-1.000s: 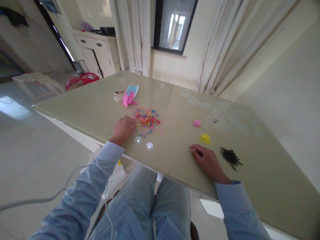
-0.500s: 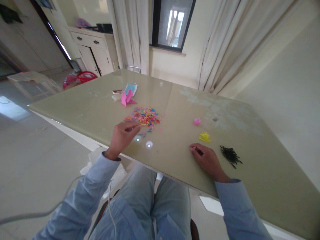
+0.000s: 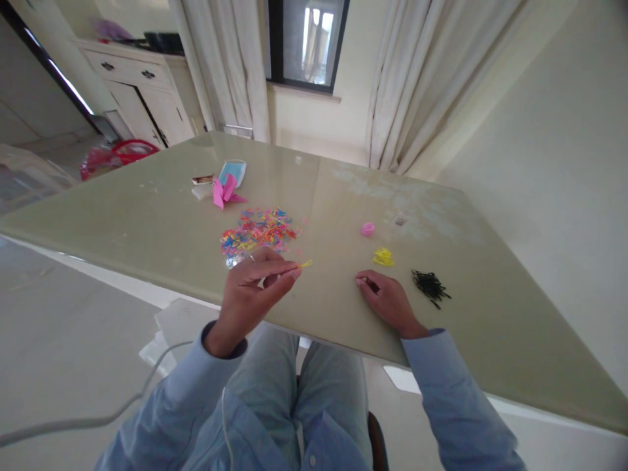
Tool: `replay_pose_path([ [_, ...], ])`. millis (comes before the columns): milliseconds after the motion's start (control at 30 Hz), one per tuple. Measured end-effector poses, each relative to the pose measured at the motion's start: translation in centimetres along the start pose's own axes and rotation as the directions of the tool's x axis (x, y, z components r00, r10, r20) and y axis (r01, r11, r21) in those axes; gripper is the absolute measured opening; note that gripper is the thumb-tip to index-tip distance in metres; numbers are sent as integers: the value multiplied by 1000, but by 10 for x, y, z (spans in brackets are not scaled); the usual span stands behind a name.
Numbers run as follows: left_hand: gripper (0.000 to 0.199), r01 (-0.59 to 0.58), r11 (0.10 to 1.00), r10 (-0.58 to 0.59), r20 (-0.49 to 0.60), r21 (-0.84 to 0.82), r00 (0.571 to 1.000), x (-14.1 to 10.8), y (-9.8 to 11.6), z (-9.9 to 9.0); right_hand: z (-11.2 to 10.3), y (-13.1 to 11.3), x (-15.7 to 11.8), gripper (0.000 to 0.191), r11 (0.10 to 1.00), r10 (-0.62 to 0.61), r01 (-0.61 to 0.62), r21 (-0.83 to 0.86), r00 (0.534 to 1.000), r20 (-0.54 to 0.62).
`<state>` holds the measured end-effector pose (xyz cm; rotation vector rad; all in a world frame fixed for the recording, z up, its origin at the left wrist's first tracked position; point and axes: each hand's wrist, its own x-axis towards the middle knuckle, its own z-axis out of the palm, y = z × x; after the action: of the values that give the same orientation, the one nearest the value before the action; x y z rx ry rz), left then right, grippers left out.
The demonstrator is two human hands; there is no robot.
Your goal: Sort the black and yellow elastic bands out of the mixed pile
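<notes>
At centre the left hand [image 3: 255, 286] pinches a band [image 3: 307, 263] — likely light, stretchy, best held endwise — while the right hand [image 3: 386, 299] curls, contents unclear.

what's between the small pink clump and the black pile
The yellow pile lies between the small pink clump and the black pile, slightly toward the person, in the head view.

This looks like a room in a home: long cream curtains [image 3: 417, 78] hang beside a dark-framed window [image 3: 314, 46], a pale cabinet [image 3: 142, 91] with drawers and doors stands beyond the broad, glossy counter [image 3: 490, 327], and the walls [image 3: 554, 144] and floor [image 3: 73, 320] are plain and light.
</notes>
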<state>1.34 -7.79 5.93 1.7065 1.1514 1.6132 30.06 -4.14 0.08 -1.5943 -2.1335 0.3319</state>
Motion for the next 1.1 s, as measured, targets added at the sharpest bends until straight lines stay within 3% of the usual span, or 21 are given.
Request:
replay_pose_path([
  [300,8,-30,999,28,114,19,993,6,8,42,4,-6,-2,21,997,29,-29,-77,1000,5],
  [533,13,-9,1000,16,242,-29,970,21,9,96,8,-10,-3,20,989,31,-33,-141,999,-15],
  [700,15,-114,978,40,379,176,925,54,-9,143,7,-12,-2,18,982,58,-53,-180,998,21],
  [867,23,-247,857,-45,543,452,838,82,-39,184,6,-11,-1,20,983,62,-52,-175,997,51],
  [967,25,-282,812,-98,596,511,797,86,-54,197,8,-9,0,18,983,54,-46,-177,997,46],
  [1100,26,-286,814,-115,622,506,774,84,-66,202,9,-8,1,15,984,44,-35,-176,998,45],
])
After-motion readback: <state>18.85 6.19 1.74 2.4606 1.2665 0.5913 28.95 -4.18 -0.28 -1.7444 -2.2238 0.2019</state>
